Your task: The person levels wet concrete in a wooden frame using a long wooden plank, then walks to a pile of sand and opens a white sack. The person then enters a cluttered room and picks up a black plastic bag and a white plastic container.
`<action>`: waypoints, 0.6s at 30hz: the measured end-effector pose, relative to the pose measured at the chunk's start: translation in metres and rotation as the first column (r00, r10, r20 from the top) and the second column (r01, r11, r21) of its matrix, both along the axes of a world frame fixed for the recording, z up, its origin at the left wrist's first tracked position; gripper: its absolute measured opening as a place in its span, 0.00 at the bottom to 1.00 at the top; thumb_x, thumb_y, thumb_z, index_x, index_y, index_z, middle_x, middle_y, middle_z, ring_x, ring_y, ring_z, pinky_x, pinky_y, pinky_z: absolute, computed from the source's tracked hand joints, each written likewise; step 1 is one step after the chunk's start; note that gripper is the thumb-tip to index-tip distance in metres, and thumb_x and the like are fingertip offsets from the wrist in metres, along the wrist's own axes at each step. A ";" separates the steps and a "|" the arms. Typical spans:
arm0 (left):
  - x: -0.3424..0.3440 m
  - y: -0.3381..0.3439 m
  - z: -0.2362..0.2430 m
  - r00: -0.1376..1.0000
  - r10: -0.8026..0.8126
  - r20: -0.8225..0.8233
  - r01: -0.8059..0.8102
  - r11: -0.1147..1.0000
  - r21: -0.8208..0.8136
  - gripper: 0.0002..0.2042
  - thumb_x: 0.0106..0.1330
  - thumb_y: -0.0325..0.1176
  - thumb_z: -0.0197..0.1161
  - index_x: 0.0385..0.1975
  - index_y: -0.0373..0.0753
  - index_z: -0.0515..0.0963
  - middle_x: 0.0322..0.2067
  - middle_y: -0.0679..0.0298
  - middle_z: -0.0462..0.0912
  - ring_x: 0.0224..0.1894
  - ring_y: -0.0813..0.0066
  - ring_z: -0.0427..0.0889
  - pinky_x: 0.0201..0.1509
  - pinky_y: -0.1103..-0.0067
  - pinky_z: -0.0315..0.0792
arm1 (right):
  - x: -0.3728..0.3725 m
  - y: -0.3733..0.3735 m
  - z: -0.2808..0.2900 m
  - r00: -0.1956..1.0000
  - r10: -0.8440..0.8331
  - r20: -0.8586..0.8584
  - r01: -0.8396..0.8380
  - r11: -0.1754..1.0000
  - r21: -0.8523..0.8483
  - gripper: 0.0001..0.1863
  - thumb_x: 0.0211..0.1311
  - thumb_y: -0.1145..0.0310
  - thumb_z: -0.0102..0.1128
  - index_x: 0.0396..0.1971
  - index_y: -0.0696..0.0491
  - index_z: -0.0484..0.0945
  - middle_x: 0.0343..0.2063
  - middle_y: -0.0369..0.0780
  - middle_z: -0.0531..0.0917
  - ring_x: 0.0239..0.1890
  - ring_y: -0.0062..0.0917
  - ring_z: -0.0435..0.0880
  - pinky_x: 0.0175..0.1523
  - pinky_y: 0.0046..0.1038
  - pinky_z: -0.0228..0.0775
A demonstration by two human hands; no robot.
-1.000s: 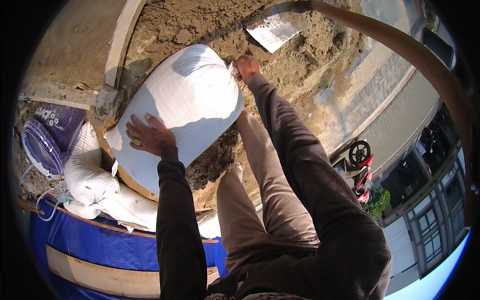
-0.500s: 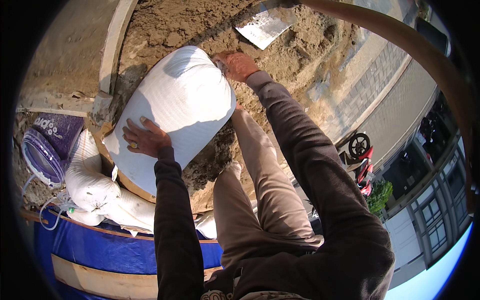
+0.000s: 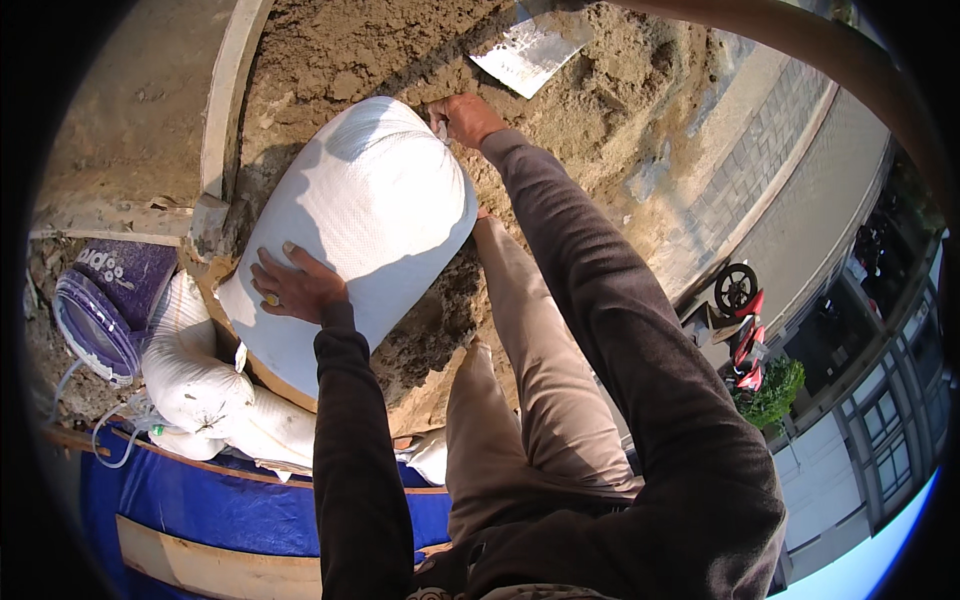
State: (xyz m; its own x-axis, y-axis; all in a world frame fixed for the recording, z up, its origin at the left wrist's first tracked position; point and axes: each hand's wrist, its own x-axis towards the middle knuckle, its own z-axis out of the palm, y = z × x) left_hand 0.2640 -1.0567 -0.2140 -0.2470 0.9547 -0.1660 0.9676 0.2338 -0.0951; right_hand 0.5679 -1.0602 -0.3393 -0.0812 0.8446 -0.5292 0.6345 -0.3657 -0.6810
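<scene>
A large, bulging white woven sack (image 3: 385, 190) lies tilted on the sandy ground in front of me. My left hand (image 3: 302, 284) rests flat on its near left part, fingers spread, a ring on one finger. At the sack's far right end, my right hand (image 3: 466, 119) is closed around the small gathered end of the sack cloth. Its fingertips are partly hidden. Just beyond that hand, a flat metal blade (image 3: 530, 56) like a shovel's lies on the sand.
At the left stand a purple bucket (image 3: 98, 325) and other filled white sacks (image 3: 195, 365). A blue tarp (image 3: 230, 505) with wooden boards is nearest me. A concrete edge (image 3: 222, 110) runs at the far left. A paved road and a red motorbike (image 3: 748, 340) are to the right.
The sack has shifted slightly right and toward me. My left hand has moved a little with it. My right hand has drawn slightly farther off, showing more of the gathered end.
</scene>
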 end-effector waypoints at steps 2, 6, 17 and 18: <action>0.000 -0.003 0.000 1.000 0.000 0.001 0.000 1.000 -0.002 0.28 0.68 0.53 0.34 0.58 0.39 0.60 0.59 0.52 0.59 0.63 0.59 0.56 0.63 0.53 0.45 | -0.003 -0.003 0.002 0.997 -0.068 0.021 0.068 0.998 0.018 0.09 0.45 0.82 0.54 0.27 0.53 0.76 0.23 0.42 0.80 0.28 0.31 0.80 0.35 0.33 0.71; -0.005 -0.003 -0.006 1.000 -0.009 -0.025 0.009 1.000 -0.008 0.28 0.68 0.54 0.33 0.58 0.39 0.61 0.58 0.53 0.61 0.61 0.60 0.58 0.62 0.54 0.47 | -0.013 -0.031 0.004 0.882 -0.472 -0.022 0.466 0.861 0.205 0.09 0.43 0.77 0.57 0.29 0.55 0.77 0.27 0.48 0.81 0.33 0.41 0.80 0.38 0.36 0.71; -0.004 -0.007 -0.007 1.000 -0.012 0.026 0.011 0.999 0.032 0.31 0.67 0.57 0.31 0.58 0.38 0.63 0.56 0.53 0.66 0.59 0.57 0.63 0.60 0.56 0.52 | -0.044 -0.080 -0.025 0.389 -0.832 -0.395 0.823 0.506 -0.257 0.07 0.40 0.68 0.67 0.15 0.54 0.78 0.16 0.36 0.80 0.19 0.20 0.74 0.27 0.26 0.67; -0.006 -0.008 -0.007 0.999 -0.022 0.041 0.020 0.999 0.035 0.31 0.67 0.57 0.31 0.58 0.38 0.63 0.56 0.52 0.66 0.60 0.56 0.63 0.60 0.57 0.52 | -0.045 -0.079 -0.025 0.395 -0.837 -0.379 0.827 0.504 -0.251 0.08 0.40 0.68 0.67 0.14 0.54 0.77 0.16 0.36 0.80 0.19 0.20 0.73 0.26 0.27 0.66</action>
